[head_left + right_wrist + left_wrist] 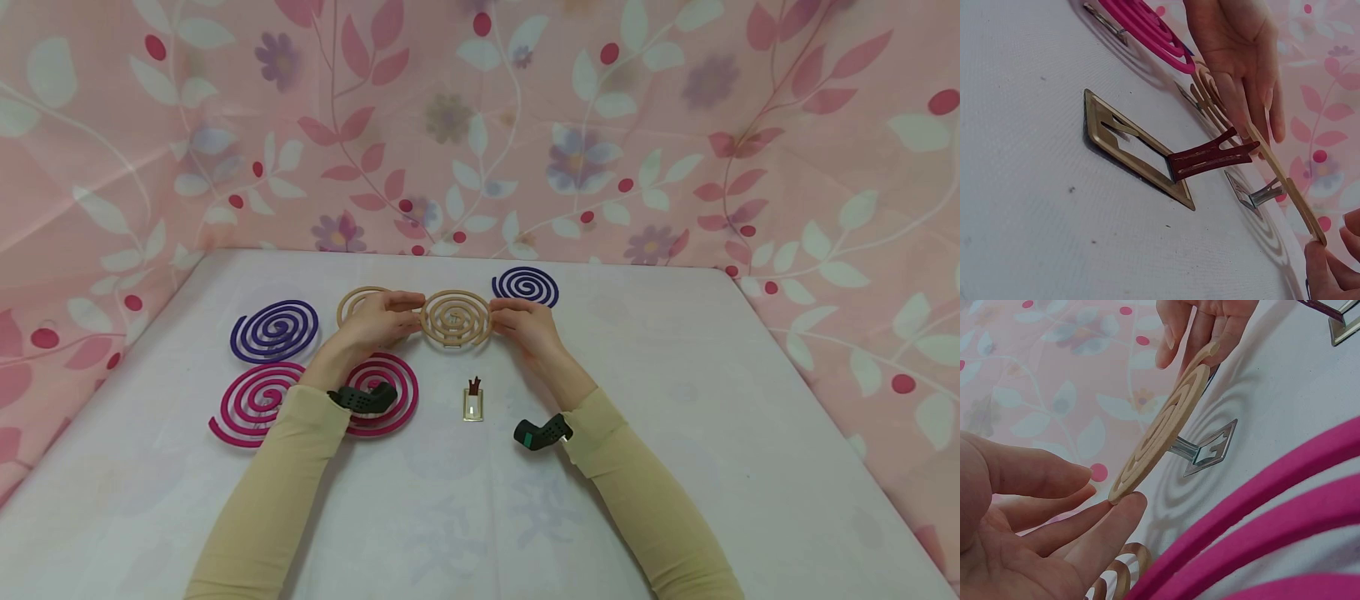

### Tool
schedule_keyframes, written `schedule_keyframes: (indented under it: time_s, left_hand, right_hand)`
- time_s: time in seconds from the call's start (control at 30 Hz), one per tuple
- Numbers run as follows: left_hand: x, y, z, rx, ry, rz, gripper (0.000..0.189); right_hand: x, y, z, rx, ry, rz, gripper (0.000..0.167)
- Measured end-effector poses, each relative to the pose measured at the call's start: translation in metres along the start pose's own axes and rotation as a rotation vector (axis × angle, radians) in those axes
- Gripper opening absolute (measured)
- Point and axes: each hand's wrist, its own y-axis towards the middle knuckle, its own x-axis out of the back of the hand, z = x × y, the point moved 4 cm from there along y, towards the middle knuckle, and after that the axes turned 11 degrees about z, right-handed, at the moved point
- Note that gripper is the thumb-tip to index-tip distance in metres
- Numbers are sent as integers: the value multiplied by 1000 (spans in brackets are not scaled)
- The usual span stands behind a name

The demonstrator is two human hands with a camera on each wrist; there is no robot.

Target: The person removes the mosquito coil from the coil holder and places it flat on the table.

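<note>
A tan mosquito coil (pixel 455 293) sits raised on a small metal stand (pixel 1213 450) at the table's centre. My left hand (pixel 373 323) touches its left rim with the fingertips; in the left wrist view the thumb is apart from the coil (pixel 1159 440). On the opposite side, the right hand (pixel 531 332) has its fingertips at the right rim, and a fingertip meets the edge in the right wrist view. Nearer the person lies another stand (pixel 472 406) with a dark red forked prong (pixel 1210 159) and no coil on it.
Two pink coils (pixel 411 392) lie at the left, partly under the left forearm. One purple coil (pixel 313 321) is at far left, another (pixel 557 292) behind the right hand. A second tan coil (pixel 341 304) is partly hidden by the left hand. A floral curtain (pixel 480 150) surrounds the table.
</note>
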Motion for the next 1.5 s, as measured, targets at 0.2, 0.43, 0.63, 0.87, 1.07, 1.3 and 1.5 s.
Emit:
schedule_keyframes:
  time_s: [0.2,0.43,0.63,0.87,1.07,1.3,1.5]
  left_hand:
    - [1,1,1,5,9,1,45]
    - [1,0,1,9,27,4,46]
    - [3,-1,1,6,81,-2,46]
    - [4,-1,1,-6,109,-62,48]
    - [3,0,0,-20,84,-87,48]
    - [4,1,0,-40,74,-116,46]
    - [4,0,0,-43,84,-137,44]
  right_hand:
    - [0,0,0,-3,6,-2,35]
    - [0,-1,0,-5,1,2,36]
    - [0,-1,0,-2,-4,8,38]
    - [2,-1,0,-2,-30,-6,39]
    - [5,0,2,-21,-26,-15,38]
    - [6,-2,5,-43,-7,-16,38]
    - [7,-1,5,-24,8,-8,37]
